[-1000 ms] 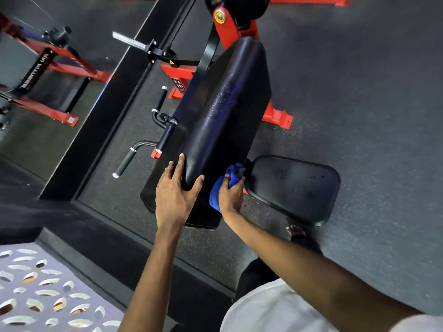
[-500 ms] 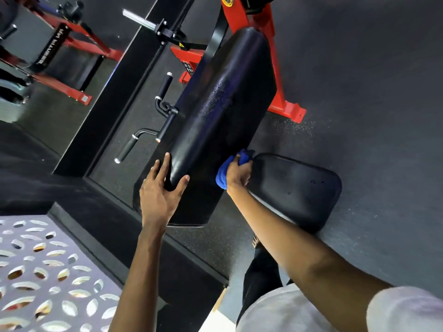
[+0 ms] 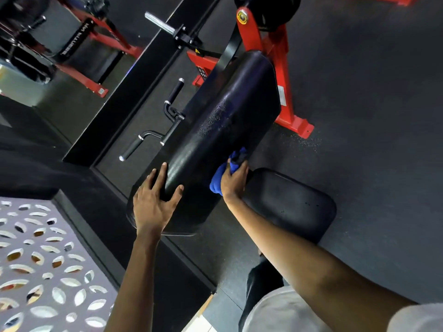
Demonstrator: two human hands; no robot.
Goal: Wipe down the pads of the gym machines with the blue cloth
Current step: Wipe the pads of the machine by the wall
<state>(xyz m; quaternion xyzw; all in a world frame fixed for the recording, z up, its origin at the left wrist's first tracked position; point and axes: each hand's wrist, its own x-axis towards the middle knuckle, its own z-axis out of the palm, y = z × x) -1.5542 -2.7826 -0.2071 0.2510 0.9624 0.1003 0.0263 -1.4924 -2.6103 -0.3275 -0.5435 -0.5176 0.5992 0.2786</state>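
A long black arm pad (image 3: pixel 223 130) slopes up from the lower middle to the red machine frame (image 3: pixel 282 82). Wet specks show on its upper half. My left hand (image 3: pixel 153 200) lies flat with fingers spread on the pad's lower left edge. My right hand (image 3: pixel 233 179) grips the bunched blue cloth (image 3: pixel 221 174) and presses it against the pad's right side, low down. The black seat pad (image 3: pixel 292 202) sits just right of that hand, level and separate from the arm pad.
Black grip handles (image 3: pixel 153 135) stick out left of the pad. A steel bar sleeve (image 3: pixel 160 23) and another red frame (image 3: pixel 91 46) stand at the upper left, near a mirror wall. A perforated grey panel (image 3: pixel 36 267) fills the lower left. Dark rubber floor (image 3: pixel 359 104) spreads to the right.
My right hand has slid the blue cloth up along the pad's right side, away from the seat junction. My left hand has stayed on the lower left edge. The view has shifted.
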